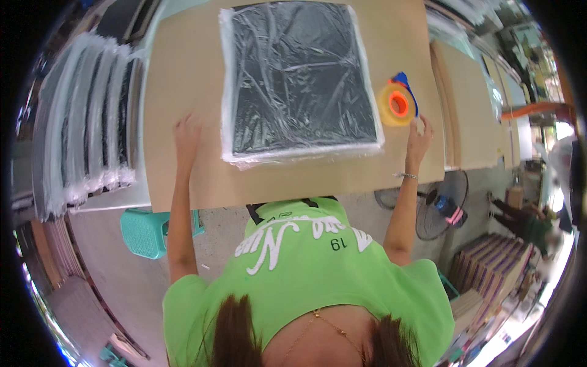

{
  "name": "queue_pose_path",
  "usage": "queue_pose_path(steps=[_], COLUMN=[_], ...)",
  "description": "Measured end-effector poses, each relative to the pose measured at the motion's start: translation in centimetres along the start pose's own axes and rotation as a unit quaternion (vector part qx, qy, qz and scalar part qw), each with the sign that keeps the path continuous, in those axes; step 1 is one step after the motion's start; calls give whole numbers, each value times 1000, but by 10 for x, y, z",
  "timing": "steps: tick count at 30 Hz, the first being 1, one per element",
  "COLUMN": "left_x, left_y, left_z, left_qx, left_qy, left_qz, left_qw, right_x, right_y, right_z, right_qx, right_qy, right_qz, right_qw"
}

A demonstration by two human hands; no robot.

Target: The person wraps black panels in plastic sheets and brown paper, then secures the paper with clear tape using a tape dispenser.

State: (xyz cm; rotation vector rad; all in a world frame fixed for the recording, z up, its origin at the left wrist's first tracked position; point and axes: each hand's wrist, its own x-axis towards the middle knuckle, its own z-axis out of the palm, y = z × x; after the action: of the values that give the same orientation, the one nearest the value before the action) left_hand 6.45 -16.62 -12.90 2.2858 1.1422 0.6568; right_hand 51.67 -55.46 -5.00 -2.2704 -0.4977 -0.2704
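Note:
A flat dark rectangular panel (pixel 306 85) wrapped in clear plastic film lies on a large sheet of brown cardboard (pixel 183 61), its edges padded in white. To its left, my left hand (pixel 188 137) rests at the cardboard, slightly blurred, fingers stretched out and holding nothing. My right hand (pixel 419 139) is at the right side of the cardboard, thumb and fingers apart. Just beyond its fingertips lies a tape dispenser (pixel 398 104) with a yellowish roll, an orange hub and a blue frame. Whether the fingertips touch the blue frame is hard to tell.
Several film-wrapped panels (pixel 92 116) stand in a row at the left. Stacked cardboard (pixel 468 104) lies to the right. Below the table are a green plastic stool (pixel 143 233) and a floor fan (pixel 441 205). Another person (pixel 526 226) is at the far right.

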Motion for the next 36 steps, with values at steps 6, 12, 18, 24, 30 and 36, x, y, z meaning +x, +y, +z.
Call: queue_pose_path(steps=[6,12,18,24,30,36], left_x=[-144,-177,-186,-189,-191,-184], left_y=[33,51,37,36,41,58], left_z=[-50,-56,-53,-48,-52,-34], left_qx=[71,66,64,50,16,-78], left_qy=[-80,-164,-143,-126,-92,-14], left_qz=[12,114,118,128,110,39], left_qw=[994,978,981,982,990,996], right_x=[-69,-92,-94,-82,-49,-12], right_y=[122,157,159,207,182,152], right_z=[-39,-29,-24,-10,-23,-70], right_qx=[-26,143,211,260,-67,-210], right_qy=[33,134,112,214,175,102], right_qz=[274,322,339,300,407,83], right_qw=[961,926,910,892,894,969])
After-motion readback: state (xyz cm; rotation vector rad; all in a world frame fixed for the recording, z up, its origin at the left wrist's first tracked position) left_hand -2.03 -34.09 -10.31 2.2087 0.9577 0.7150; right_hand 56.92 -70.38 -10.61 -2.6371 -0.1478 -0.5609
